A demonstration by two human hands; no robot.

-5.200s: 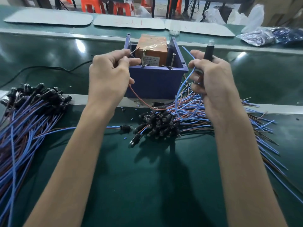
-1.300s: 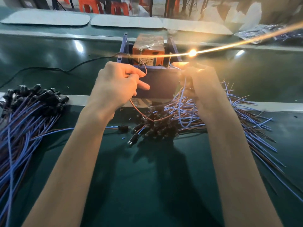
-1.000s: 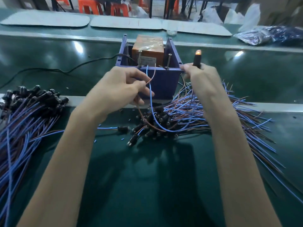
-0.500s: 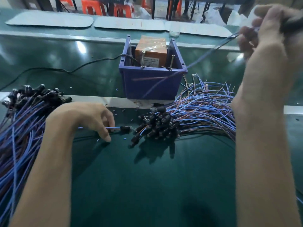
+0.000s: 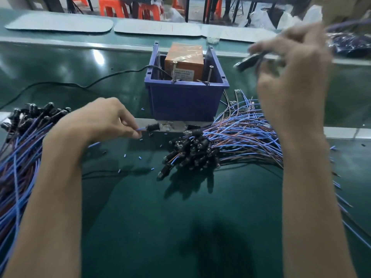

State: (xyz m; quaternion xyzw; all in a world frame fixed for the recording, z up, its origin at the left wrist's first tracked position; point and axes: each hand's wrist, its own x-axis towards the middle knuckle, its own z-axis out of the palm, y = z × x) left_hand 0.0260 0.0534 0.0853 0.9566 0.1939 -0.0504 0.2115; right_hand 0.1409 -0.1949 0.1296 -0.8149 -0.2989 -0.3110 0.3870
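L hand [image 5: 100,121] pinches the blue wire of a lamp lead [image 5: 153,127] lying flat, long axis L-R, head pointing right, just front-left of the blue bin [image 5: 184,101]; R hand [image 5: 291,73] is up, right of the bin, fingers curled on a blurred black lamp [image 5: 248,62], so L is nearer the screws [image 5: 173,72].

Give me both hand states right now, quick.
Left hand: pinching the blue lead of a loose lamp.
Right hand: raised, gripping a blurred lamp.
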